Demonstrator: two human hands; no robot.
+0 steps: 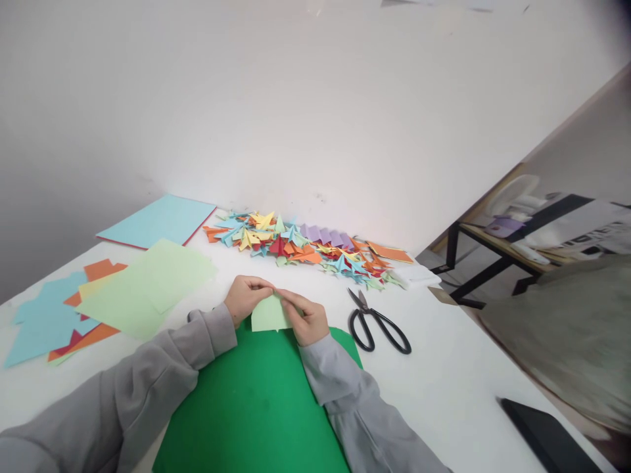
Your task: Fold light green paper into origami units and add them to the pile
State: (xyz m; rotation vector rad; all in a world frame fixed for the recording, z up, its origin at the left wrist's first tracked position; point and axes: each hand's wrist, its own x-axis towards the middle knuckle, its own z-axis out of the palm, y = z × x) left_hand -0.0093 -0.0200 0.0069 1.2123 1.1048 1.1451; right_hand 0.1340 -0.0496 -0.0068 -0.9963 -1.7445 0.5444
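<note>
Pale green paper [269,316], its upper edge partly hidden, is pinched by my left fingers [256,284] and right fingers [298,302] above a smooth green mat [256,401], cut off below. Beyond, sharp-pointed folded paper pieces [298,253] and black-handled scissors [365,310] line the white counter [434,394]. Lettering on a distant black-and-white item [591,213] is unreadable.

Left hand [245,299] and right hand [310,320] pinch, fingers [296,300] close together.
</note>
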